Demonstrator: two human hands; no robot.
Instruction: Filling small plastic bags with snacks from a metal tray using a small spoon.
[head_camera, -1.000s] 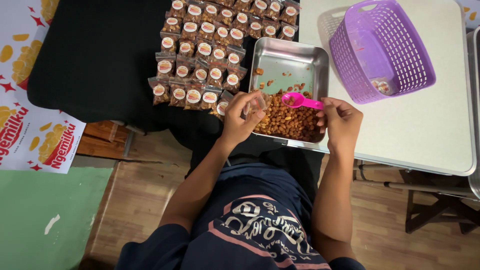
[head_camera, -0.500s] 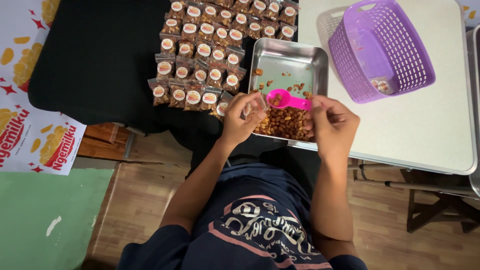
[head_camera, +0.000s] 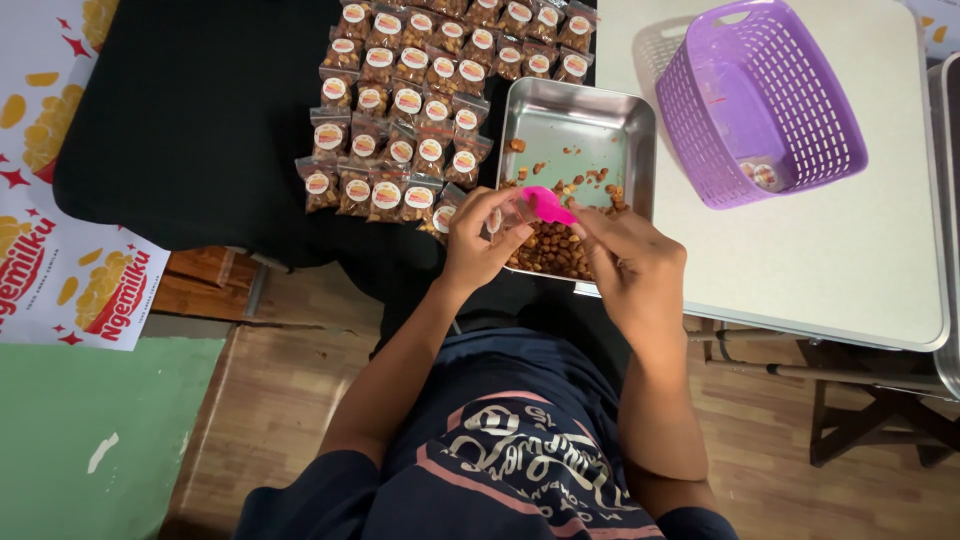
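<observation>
gripping a pink scoop by its handle, the right hand tilts the bowl toward a small clear bag pinched at its mouth by the closed fingers of the left hand. both meet over the 9 o'clock edge of a steel tray holding brown nuts. filled packets lie in rows at 10 o'clock; a purple basket stands on the tabletop at 2 o'clock.

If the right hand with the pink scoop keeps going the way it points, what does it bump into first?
Probably the small clear bag that the left hand holds open. The right hand aims the pink scoop leftward at it, over the metal tray; depth is hard to judge.
</observation>
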